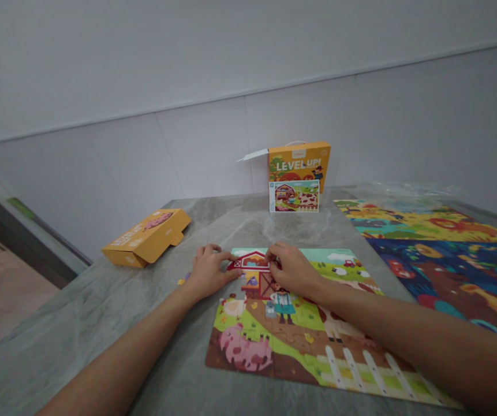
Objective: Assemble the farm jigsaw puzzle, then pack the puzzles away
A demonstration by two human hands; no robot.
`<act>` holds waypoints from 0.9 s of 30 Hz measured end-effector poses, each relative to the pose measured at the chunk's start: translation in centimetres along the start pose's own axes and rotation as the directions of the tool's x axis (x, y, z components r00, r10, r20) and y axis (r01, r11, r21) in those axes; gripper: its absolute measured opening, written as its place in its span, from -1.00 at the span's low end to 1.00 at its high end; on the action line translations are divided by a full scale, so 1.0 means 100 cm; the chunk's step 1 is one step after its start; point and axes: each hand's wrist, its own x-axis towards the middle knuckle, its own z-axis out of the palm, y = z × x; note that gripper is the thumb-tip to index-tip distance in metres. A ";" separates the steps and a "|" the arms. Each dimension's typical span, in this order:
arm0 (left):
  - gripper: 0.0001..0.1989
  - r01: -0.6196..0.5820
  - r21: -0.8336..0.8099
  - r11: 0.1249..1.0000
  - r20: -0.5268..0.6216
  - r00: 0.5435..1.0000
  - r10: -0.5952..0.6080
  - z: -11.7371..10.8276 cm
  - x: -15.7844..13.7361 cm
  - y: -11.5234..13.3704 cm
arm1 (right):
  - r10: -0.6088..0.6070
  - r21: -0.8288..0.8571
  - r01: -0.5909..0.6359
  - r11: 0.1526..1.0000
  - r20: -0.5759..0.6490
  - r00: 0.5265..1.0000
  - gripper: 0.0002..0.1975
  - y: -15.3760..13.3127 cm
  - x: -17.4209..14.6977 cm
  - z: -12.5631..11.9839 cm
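A farm jigsaw puzzle (pixel 248 323) lies on the table, with a pig, a farmer, a cow and a white fence. A gap shows at its left edge, beside the barn. At that edge, my left hand (pixel 211 273) has its thumb and forefinger closed about the left end of a red barn-roof puzzle piece (pixel 250 261). My right hand (pixel 294 270) bends over the roof's right end, fingertips pinched down on it; the palm side is hidden. Small loose pieces (pixel 182 281) lie partly hidden behind my left wrist.
A yellow "LEVEL UP!" box (pixel 300 162) stands against the wall, a farm picture card (pixel 296 196) leaning in front. An orange box (pixel 148 234) lies at the left. Two more colourful puzzles (pixel 421 219) and clear plastic wrap (pixel 408 190) are at the right. The grey table (pixel 101 323) ends at the left.
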 end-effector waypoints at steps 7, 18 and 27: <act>-0.63 0.002 0.032 0.999 -0.046 0.999 -0.001 0.001 -0.002 0.002 | 0.003 -0.011 -0.003 1.000 0.007 1.000 -0.84 -0.001 -0.001 0.000; -0.60 0.007 0.063 0.998 -0.050 0.999 -0.004 0.002 -0.004 0.008 | -0.001 -0.004 0.001 1.000 0.010 1.000 -0.83 0.000 0.000 0.000; -0.60 0.004 0.050 0.999 -0.038 0.999 -0.002 0.003 -0.004 0.006 | 0.004 -0.009 -0.004 1.000 0.010 1.000 -0.84 -0.001 0.000 0.000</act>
